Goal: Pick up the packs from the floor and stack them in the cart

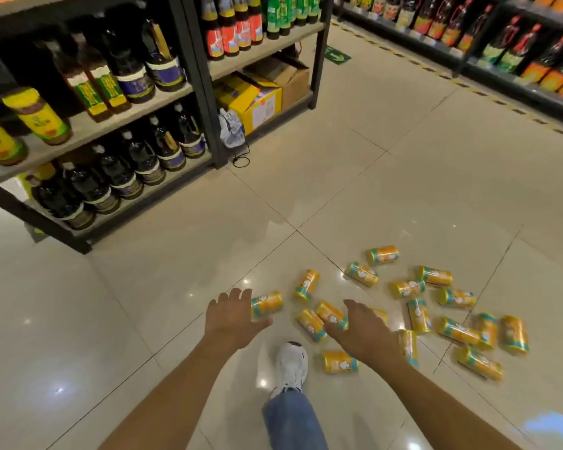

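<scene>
Glossy shop floor [143, 303] runs between shelves [205, 102] of bottles; yellow packs [457, 331] lie scattered at the lower right of the frame; left hand [231, 316] hovers released, fingers spread, just beside the nearest pack [267, 304]; right hand [361, 332] reaches out likewise, grasping nothing, above the scatter's near edge, partly hiding one pack; both forearms stretch forward; a white shoe [291, 365] stands between them.

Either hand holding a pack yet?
No, the left hand and right hand are both spread open, gripping nothing, and the yellow packs lie scattered on the floor tiles.
</scene>
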A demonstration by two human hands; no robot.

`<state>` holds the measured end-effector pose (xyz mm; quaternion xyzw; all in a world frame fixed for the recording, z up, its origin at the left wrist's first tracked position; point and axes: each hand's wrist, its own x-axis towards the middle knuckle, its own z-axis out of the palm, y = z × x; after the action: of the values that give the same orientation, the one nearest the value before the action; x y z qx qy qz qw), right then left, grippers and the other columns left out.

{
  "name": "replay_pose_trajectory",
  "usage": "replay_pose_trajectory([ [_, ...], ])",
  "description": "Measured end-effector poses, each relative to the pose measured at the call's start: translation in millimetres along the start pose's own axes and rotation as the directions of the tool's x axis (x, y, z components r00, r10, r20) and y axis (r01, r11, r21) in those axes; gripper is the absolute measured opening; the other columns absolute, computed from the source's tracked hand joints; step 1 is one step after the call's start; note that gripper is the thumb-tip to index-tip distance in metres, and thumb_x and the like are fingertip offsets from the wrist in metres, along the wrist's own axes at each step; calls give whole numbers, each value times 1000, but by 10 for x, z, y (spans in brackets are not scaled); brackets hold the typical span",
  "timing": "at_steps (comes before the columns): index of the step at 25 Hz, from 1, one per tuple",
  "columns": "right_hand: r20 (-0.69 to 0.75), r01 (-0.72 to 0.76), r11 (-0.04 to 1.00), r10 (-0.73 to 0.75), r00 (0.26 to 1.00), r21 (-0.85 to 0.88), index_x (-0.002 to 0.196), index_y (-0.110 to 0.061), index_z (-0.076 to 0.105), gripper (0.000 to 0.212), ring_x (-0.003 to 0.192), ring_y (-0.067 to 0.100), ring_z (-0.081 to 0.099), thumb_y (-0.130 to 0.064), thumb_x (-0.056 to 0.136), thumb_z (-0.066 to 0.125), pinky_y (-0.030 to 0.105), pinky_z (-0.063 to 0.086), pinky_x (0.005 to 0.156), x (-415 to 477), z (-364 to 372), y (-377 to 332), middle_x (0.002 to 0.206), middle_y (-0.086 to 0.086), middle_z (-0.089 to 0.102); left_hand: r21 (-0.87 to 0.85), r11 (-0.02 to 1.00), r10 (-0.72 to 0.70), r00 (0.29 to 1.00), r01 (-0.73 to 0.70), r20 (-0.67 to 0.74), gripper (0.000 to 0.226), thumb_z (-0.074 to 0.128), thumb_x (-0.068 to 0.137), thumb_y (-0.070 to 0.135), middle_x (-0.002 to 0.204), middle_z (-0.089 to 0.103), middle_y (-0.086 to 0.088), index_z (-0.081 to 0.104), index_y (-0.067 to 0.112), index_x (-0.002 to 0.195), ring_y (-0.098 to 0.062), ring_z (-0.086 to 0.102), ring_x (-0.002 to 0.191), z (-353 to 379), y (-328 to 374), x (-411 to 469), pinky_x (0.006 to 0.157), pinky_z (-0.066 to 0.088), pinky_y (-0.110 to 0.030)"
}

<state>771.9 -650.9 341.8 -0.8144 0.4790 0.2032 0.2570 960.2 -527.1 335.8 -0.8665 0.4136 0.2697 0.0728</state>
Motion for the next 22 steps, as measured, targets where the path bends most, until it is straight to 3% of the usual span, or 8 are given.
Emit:
replay_pose_trajectory([
  [7,111,-156,985,147,983,72,139,-13,35,71,125,27,46,-57,86,54,39,43,98,2133,450,79,136,8,48,-10,1000,9,994,-8,110,82,42,83,71,148,34,0,25,21,147,-22,37,132,680,-9,2122,106,32,-35],
  [13,159,-260,956,238,958,138,136,-8,39,69,123,29,47,-53,86,57,35,40,94,3679,1469,222,131,12,51,-75,997,-21,982,36,189,80,45,85,67,147,36,-1,27,19,146,-23,41,127,1960,-248,3507,97,38,-33],
  [18,153,-379,898,352,923,222,128,-7,43,71,117,33,51,-58,81,62,35,40,88,4547,2561,420,125,13,54,-122,992,-7,960,43,279,83,59,80,61,140,43,-8,32,15,143,-29,43,123,3165,-380,4169,94,39,-37],
  [22,137,-415,855,392,910,309,143,-5,24,91,123,34,47,-54,79,67,38,38,98,4958,3195,485,133,16,45,-106,993,82,957,-54,278,83,70,76,52,134,46,-8,35,15,140,-28,46,119,3771,-448,4368,91,41,-38],
])
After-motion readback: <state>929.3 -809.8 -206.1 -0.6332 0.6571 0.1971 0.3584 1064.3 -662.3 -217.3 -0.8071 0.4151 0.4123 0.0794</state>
